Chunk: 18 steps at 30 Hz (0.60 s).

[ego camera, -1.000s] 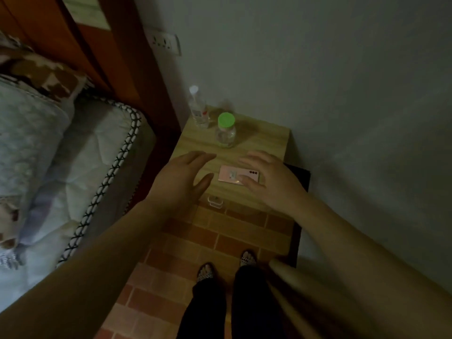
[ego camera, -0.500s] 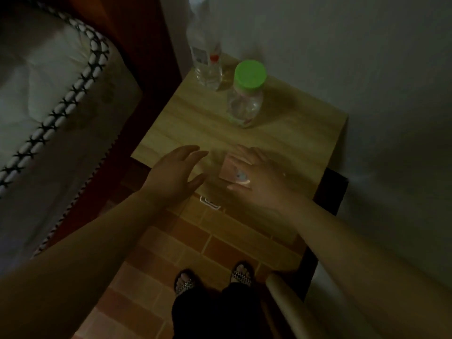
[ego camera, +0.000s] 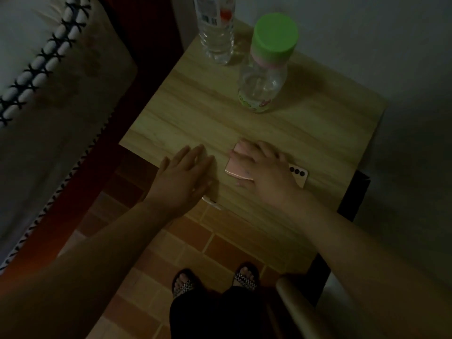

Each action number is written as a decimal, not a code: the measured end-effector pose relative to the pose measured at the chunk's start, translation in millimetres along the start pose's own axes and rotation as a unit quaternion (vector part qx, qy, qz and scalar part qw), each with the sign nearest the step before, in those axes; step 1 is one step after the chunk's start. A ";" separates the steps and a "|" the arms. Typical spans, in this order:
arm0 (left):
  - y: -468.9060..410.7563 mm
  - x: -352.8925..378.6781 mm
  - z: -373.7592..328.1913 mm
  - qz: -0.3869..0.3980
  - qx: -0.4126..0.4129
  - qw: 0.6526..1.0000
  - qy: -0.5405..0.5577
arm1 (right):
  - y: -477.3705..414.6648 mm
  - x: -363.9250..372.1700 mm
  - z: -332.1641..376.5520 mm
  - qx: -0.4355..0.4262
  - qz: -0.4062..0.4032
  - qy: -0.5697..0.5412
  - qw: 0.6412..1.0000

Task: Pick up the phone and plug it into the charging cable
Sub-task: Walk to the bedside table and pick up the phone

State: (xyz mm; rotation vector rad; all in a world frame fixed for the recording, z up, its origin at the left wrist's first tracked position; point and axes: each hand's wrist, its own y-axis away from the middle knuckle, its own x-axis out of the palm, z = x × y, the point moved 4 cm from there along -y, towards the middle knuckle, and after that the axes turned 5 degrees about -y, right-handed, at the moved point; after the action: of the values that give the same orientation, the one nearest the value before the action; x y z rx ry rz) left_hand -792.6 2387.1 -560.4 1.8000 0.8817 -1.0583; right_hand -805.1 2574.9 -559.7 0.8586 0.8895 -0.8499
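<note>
A pink phone [ego camera: 236, 167] lies face down near the front edge of the wooden bedside table [ego camera: 195, 113], its camera dots showing at the right end. My right hand [ego camera: 265, 171] lies over its middle, fingers curled round the far and near edges. My left hand [ego camera: 184, 177] hovers flat and empty just left of the phone, fingers apart. A small white piece [ego camera: 212, 203], possibly the cable's plug, peeks out below my left hand at the table's front edge; I cannot tell for sure.
A clear bottle with a green cap [ego camera: 265, 67] and a taller clear water bottle [ego camera: 216, 28] stand at the back of the table. A mattress [ego camera: 49, 99] lies to the left, a grey wall [ego camera: 391, 45] behind and right. My sandalled feet [ego camera: 215, 281] stand on brick-patterned floor.
The camera has come closer and tilted down. My right hand went from touching the phone's right end to covering and clasping its middle. My left hand stayed open beside it.
</note>
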 end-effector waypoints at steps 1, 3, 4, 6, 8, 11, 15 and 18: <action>-0.4 -1.6 0.4 0.004 0.001 1.000 -0.001 | -0.8 -1.4 0.9 0.000 -0.001 0.000 1.000; -0.8 -4.8 0.8 0.011 0.002 1.000 -0.002 | -0.9 -3.2 4.4 -0.003 -0.001 0.006 1.000; -0.5 -6.6 0.6 0.011 0.003 1.000 0.000 | 0.1 -3.3 6.2 -0.006 0.000 0.015 1.000; 0.8 -10.5 -0.9 0.004 0.003 1.000 0.015 | 2.8 -3.8 8.9 -0.006 -0.004 0.032 0.999; 3.2 -14.6 -2.8 0.001 -0.011 0.999 0.032 | 6.6 -6.7 9.4 -0.003 -0.014 0.017 1.000; 10.7 -25.9 -7.8 -0.008 -0.031 0.998 0.047 | 13.6 -16.7 10.2 0.004 -0.027 -0.048 0.998; 31.7 -58.0 -21.5 -0.035 -0.038 0.995 0.088 | 29.0 -34.2 21.5 0.031 -0.036 -0.200 0.979; 57.3 -94.5 -36.0 -0.046 -0.056 0.990 0.121 | 49.5 -58.6 42.9 0.053 -0.059 -0.278 0.957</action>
State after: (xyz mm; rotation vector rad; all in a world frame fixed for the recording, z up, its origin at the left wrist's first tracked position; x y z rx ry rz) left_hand -769.1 2383.2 -446.6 1.8319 1.1575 -0.8400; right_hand -771.0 2571.4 -478.7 0.6099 0.4033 -1.1784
